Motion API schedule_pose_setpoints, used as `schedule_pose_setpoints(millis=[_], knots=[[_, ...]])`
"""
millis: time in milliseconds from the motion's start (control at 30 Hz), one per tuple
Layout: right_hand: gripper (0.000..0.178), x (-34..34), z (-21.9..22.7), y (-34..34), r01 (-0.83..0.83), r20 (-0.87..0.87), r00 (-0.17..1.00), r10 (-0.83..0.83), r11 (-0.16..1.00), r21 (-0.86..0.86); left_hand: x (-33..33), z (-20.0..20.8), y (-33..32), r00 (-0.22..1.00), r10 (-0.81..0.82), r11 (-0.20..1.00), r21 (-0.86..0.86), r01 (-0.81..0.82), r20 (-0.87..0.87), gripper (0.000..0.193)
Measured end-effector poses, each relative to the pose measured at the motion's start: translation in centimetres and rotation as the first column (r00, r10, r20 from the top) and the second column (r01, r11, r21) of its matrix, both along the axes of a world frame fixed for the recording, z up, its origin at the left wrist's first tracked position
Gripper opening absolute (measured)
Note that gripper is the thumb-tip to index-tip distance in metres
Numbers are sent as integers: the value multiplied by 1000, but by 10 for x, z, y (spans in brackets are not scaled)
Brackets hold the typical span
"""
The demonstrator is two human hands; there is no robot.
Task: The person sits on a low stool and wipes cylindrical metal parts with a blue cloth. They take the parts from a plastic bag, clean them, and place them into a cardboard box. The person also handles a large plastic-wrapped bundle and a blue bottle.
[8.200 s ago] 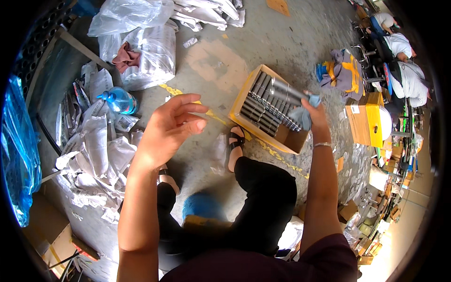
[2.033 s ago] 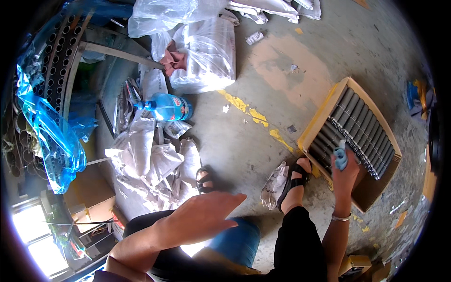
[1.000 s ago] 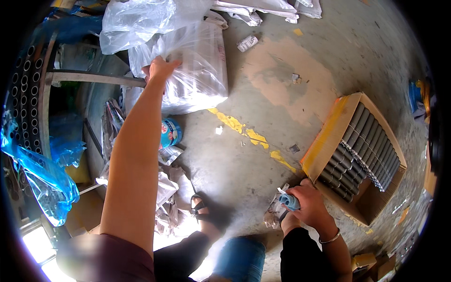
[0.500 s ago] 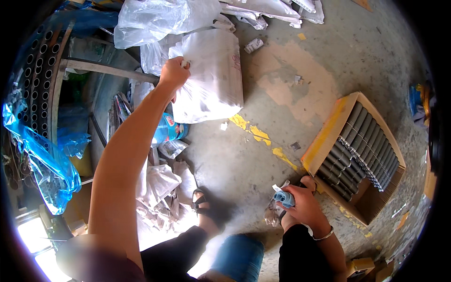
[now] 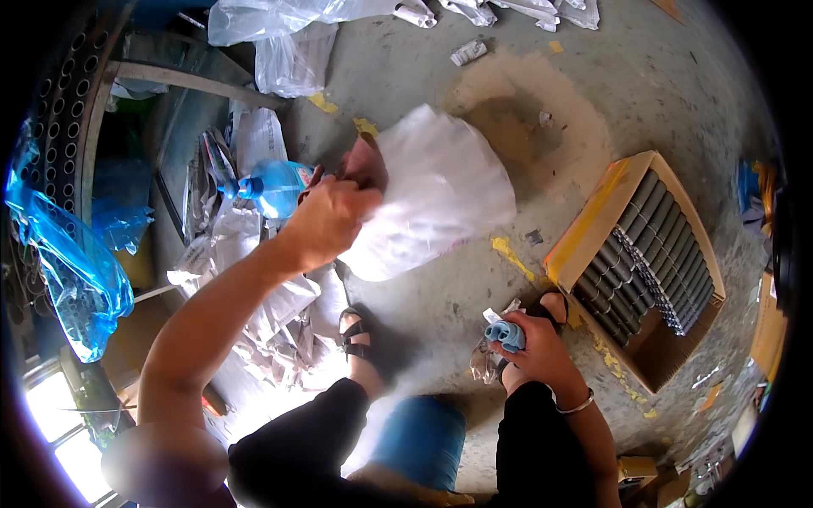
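Observation:
My left hand [image 5: 332, 213] grips the top of a large clear plastic bag [image 5: 432, 190] and holds it lifted above the concrete floor. My right hand [image 5: 535, 349] rests near my right knee, closed around a small blue roll [image 5: 506, 334], with a crumpled clear wrapper [image 5: 487, 362] just below it. An open cardboard box [image 5: 644, 262] filled with rows of grey cylinders lies on the floor to the right of that hand.
A blue water bottle [image 5: 269, 184] and a heap of crumpled plastic wrappers [image 5: 254, 288] lie at the left. A blue plastic sheet [image 5: 63, 262] hangs by a perforated metal rack [image 5: 59, 110]. More clear bags [image 5: 288, 34] sit at the top. I sit on a blue stool [image 5: 419, 436].
My left hand reached out to the clear bag, took hold of it and pulled it toward me, off the pile. My right hand stayed near my knee with the blue roll.

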State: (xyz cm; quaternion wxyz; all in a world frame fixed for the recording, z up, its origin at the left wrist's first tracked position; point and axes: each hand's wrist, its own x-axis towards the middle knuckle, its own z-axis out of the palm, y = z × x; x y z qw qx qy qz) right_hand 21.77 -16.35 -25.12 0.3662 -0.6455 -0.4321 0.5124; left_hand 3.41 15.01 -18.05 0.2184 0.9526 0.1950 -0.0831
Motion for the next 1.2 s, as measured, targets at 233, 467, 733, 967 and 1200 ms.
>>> schedule_pose_setpoints(millis=[233, 467, 733, 967, 1200], knots=[[28, -9, 3, 8, -139, 6, 990, 140, 987, -83, -51, -20, -98, 951, -273, 953, 99, 288, -143, 6], [30, -22, -9, 11, -281, 76, 954, 290, 954, -105, -94, -78, -177, 929, -327, 938, 58, 341, -172, 12], [32, -24, -39, -6, -579, 7, 803, 596, 782, -230, -97, -87, -180, 973, -228, 967, 102, 232, -45, 14], [29, -29, -62, -14, -589, 126, 757, 642, 752, -296, -96, -82, -171, 952, -284, 956, 39, 290, -118, 7], [30, -21, -32, 27, -455, 274, 864, 422, 888, 70, -55, -29, -90, 964, -107, 993, 83, 90, 242, 7]])
